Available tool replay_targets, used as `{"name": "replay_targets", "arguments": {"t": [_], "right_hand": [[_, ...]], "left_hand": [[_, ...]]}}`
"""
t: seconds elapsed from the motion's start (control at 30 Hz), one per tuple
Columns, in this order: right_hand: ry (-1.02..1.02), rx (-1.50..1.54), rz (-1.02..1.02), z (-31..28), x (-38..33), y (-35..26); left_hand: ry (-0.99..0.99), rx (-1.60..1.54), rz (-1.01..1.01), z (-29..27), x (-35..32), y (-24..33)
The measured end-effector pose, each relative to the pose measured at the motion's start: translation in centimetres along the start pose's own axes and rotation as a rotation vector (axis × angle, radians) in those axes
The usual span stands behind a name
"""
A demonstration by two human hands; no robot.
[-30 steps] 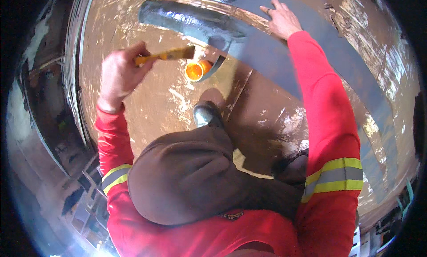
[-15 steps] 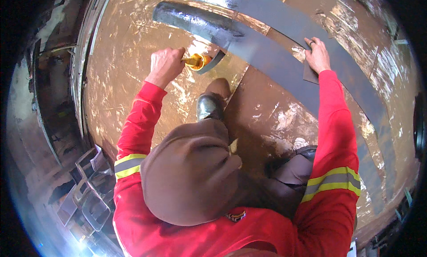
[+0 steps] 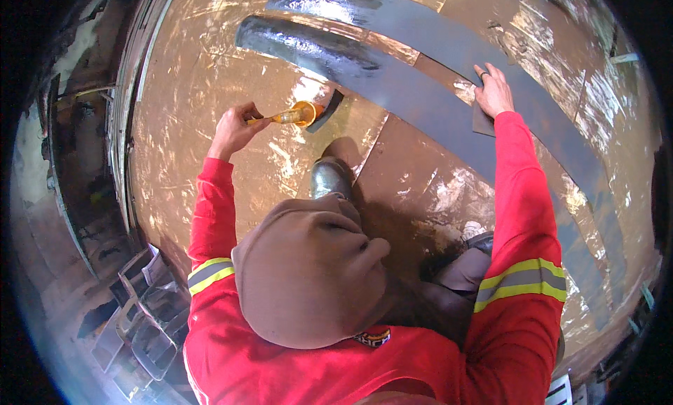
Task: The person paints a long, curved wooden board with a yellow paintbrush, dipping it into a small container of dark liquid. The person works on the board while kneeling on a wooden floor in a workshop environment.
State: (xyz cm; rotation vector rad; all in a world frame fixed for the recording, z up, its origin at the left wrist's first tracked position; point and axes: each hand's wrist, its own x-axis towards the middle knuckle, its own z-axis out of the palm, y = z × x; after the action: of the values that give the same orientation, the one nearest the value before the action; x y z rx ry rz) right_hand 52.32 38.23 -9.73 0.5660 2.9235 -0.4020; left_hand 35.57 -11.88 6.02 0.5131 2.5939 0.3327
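Observation:
My left hand [image 3: 235, 130] grips the thin handle of a yellow-handled brush [image 3: 286, 116], whose head end is at the mouth of a small yellow cup [image 3: 306, 111]. Beside the cup lies a short dark strip [image 3: 327, 113]. Two long, curved grey strips stretch across the surface, a near strip [image 3: 413, 97] and a far strip [image 3: 449, 44]; their upper-left ends look wet, black and shiny. My right hand [image 3: 495, 93] is open, fingers extended onto the far strip's inner edge. A small dark flat piece [image 3: 482, 121] shows partly under its wrist.
The brown, stained surface [image 3: 203, 69] has pale scuffs and splashes. My boot [image 3: 331, 176] stands on it near the cup. Metal chair-like frames [image 3: 151, 321] stand at lower left, and long rails [image 3: 120, 125] run along the left edge.
My left hand has moved left and slightly down, drawing the brush back so more of it shows at the cup. The right hand stays nearly where it was.

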Motion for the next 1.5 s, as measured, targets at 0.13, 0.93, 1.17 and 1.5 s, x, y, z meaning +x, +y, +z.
{"name": "replay_targets", "arguments": {"t": [0.13, 0.93, 1.17, 1.5], "right_hand": [[-0.005, -0.028, 0.02, 0.2, 0.3, 0.1], [-0.014, -0.049, 0.033, 0.0, 0.3, -0.6], [-0.001, -0.037, 0.029, 0.2, 0.1, -0.2], [0.014, -0.039, 0.003, 0.2, 0.1, -0.5]], "left_hand": [[0.049, -0.097, 0.009, -0.2, -1.5, -0.8], [0.503, -0.82, -0.235, 12.1, -9.1, -3.9], [0.514, -1.11, -0.143, 9.6, -10.3, -1.8], [0.356, -1.296, -0.147, 11.4, -11.0, -2.5]]}}
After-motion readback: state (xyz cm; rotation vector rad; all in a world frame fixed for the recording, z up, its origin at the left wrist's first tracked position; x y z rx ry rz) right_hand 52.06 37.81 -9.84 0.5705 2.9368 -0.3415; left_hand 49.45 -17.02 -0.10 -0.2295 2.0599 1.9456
